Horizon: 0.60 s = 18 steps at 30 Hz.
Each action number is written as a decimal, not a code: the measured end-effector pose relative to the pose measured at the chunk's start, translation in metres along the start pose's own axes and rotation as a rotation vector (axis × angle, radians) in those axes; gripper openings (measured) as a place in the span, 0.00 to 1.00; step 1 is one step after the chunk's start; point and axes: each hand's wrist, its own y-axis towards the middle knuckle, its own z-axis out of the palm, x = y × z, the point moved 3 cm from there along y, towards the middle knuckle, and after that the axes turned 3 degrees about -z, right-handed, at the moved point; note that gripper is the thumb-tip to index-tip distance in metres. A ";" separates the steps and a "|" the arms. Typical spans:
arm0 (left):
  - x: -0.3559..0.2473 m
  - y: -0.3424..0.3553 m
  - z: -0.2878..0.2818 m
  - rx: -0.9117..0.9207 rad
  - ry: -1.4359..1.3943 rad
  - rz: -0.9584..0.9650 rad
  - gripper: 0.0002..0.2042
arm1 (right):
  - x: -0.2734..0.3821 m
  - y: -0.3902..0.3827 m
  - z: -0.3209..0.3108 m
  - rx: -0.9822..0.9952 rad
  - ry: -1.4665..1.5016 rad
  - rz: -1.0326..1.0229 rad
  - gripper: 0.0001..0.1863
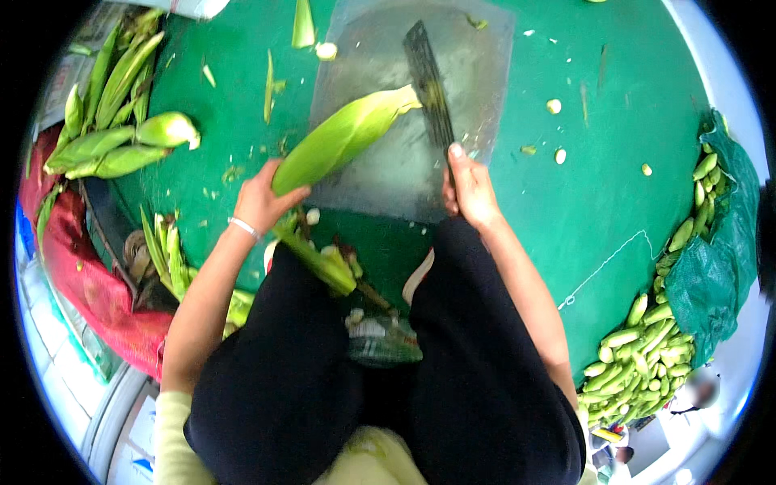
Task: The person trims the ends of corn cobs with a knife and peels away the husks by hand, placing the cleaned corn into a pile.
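- The left hand point(271, 198) is closed around the thick end of a green-husked ear of corn point(343, 141), its thumb along the near side; the ear slants away from it, forward and to the right.
- The right hand point(473, 190) is wrapped around the near end of a long dark knife point(430, 81), whose blade reaches forward and leans slightly left.
- Ahead of and between the hands, the ear's narrow tip meets the blade's left edge in view; whether the two touch cannot be told.
- A translucent mat point(481, 89) lies beneath ear and blade, its near edge running between the hands and its right edge just beyond the right hand.
- To the right of that hand, the green floor point(582, 210) gives a broad open stretch, dotted with small pale pieces point(560, 156) and crossed by a white string point(606, 263).
- That stretch ends well right of the right hand at a green mesh sack point(703, 275) and a heap of green ears point(638, 364).
- Left of the left hand, room narrows toward more husked ears point(113, 153) and a red sack point(77, 259).
- Nearer than both hands, the dark-clad knees point(279, 372) bound the space, with husk scraps point(327, 267) between them and the left hand.
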 end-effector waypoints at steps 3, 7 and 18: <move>-0.005 0.001 -0.005 -0.046 -0.093 0.038 0.28 | 0.003 -0.002 -0.002 -0.007 -0.079 -0.069 0.29; -0.020 -0.028 -0.019 -0.257 0.055 0.169 0.27 | 0.036 -0.018 0.011 -0.173 -0.517 -0.253 0.27; 0.002 -0.065 -0.037 0.314 -1.101 -0.325 0.27 | 0.040 -0.026 0.013 -0.360 -0.456 -0.589 0.12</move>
